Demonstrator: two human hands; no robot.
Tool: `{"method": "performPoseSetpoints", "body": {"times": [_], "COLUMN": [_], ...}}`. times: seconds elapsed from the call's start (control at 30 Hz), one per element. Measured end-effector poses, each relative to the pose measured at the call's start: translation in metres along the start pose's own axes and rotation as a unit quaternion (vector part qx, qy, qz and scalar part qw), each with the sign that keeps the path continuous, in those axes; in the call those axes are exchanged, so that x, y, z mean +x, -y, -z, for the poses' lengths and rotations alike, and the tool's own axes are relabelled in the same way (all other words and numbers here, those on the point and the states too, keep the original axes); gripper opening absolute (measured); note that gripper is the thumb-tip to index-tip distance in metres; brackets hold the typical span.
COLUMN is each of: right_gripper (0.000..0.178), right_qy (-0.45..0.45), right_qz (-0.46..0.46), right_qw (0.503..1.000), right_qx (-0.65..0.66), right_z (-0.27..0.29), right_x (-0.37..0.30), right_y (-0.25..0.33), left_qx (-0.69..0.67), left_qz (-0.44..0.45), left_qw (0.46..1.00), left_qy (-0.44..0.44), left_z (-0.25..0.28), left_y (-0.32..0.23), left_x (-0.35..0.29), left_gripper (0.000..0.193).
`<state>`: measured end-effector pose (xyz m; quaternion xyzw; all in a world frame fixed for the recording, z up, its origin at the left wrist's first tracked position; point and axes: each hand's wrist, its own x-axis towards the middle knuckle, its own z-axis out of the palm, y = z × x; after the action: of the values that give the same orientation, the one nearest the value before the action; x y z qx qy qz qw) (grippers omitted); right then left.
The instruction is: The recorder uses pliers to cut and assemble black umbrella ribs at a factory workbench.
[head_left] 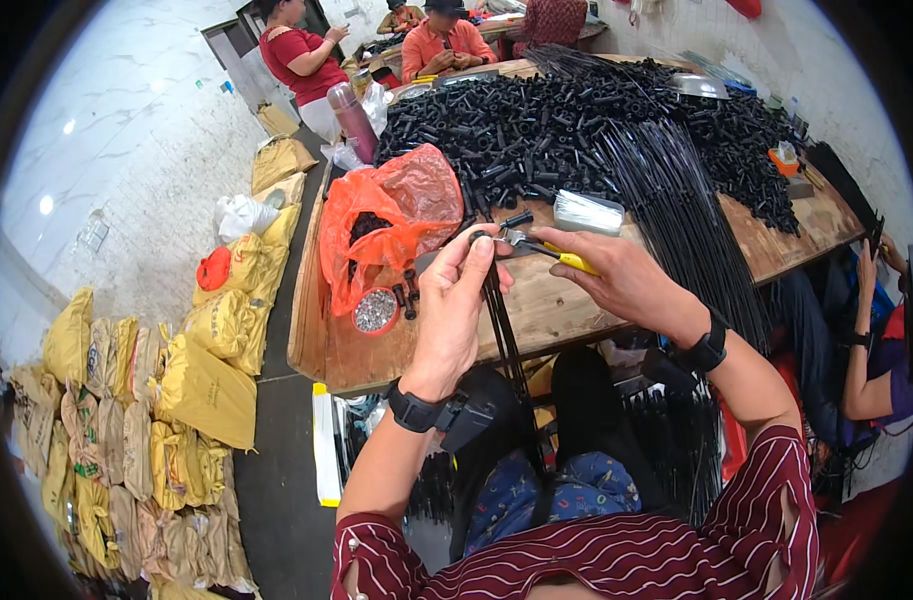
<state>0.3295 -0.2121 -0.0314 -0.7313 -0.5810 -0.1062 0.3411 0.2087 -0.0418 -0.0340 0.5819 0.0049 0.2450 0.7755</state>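
Above the near edge of the wooden table, my left hand (454, 295) is closed around the top of a few thin black rods (501, 335), which hang down toward my lap. A dark round end shows at its thumb and fingertips. My right hand (631, 280) grips pliers with yellow-and-black handles (576, 262). Their metal jaws meet the work at my left fingertips; the exact contact is too small to tell. Just behind the pliers lies a black tubular part (517, 218). A clear box of thin white pieces (588, 213) stands beyond my right hand.
A large heap of black parts (516, 130) covers the back of the wooden table (351, 352). Long black rods (676, 200) lie to the right. At left are a red plastic bag (431, 180) and a dish of small metal pieces (376, 311). Yellow sacks (206, 385) line the floor; co-workers sit around.
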Motion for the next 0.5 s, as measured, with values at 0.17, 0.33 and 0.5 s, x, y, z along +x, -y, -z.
{"method": "performPoseSetpoints", "body": {"times": [0.17, 0.33, 0.5], "right_gripper": [0.044, 0.045, 0.045], "right_qy": [0.037, 0.083, 0.092], "right_qz": [-0.003, -0.042, -0.031], "right_qw": [0.999, 0.994, 0.994], "right_qx": [0.038, 0.064, 0.054], "right_z": [0.0058, 0.0092, 0.0086], "right_x": [0.0033, 0.0061, 0.0077], "right_y": [-0.0011, 0.0009, -0.0015], "left_qx": [-0.013, -0.023, -0.024], "left_qz": [0.008, 0.016, 0.016], "left_qw": [1.0, 1.0, 1.0], "left_qy": [-0.009, -0.013, -0.005], "left_z": [-0.0005, 0.0003, 0.0004], "left_y": [0.0008, 0.0006, 0.0023], "left_x": [-0.0015, -0.0008, 0.0002], "left_gripper": [0.03, 0.029, 0.029]}}
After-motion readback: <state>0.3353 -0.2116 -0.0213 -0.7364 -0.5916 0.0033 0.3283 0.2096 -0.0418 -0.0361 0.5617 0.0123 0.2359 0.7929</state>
